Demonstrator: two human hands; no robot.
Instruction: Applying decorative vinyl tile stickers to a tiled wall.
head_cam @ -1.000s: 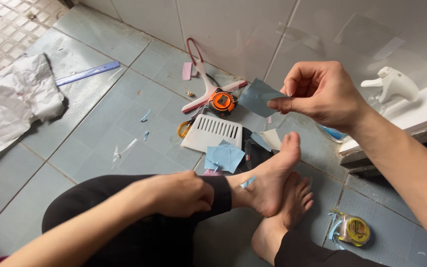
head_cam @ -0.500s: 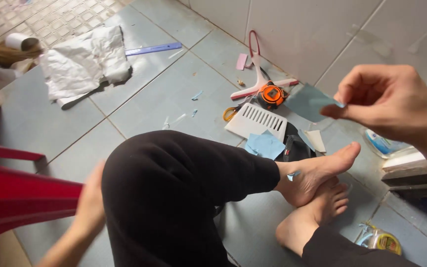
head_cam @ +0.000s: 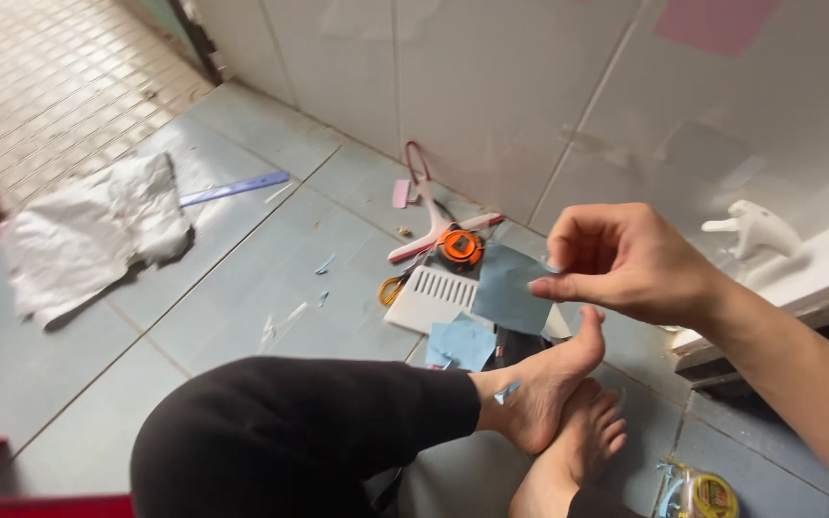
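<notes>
The right hand [head_cam: 626,264] is raised above the tiled floor [head_cam: 242,288], and its thumb and fingers are pinched closed on the edge of a grey-blue sheet [head_cam: 510,288], which hangs down from the fingertips towards 7 o'clock. The left hand is not in view.

Just under the sheet, on the floor, lies a white vent grille [head_cam: 432,299], and at 12 o'clock from the grille there is an orange tape measure [head_cam: 460,247] touching a pink-handled squeegee [head_cam: 429,216]. Light blue paper pieces [head_cam: 461,343] lie beside the person's bare foot [head_cam: 539,398], at 10 o'clock from it. Far at 9 o'clock from the hand, a crumpled white paper [head_cam: 88,235] and a blue ruler [head_cam: 234,189] rest on the floor.
</notes>
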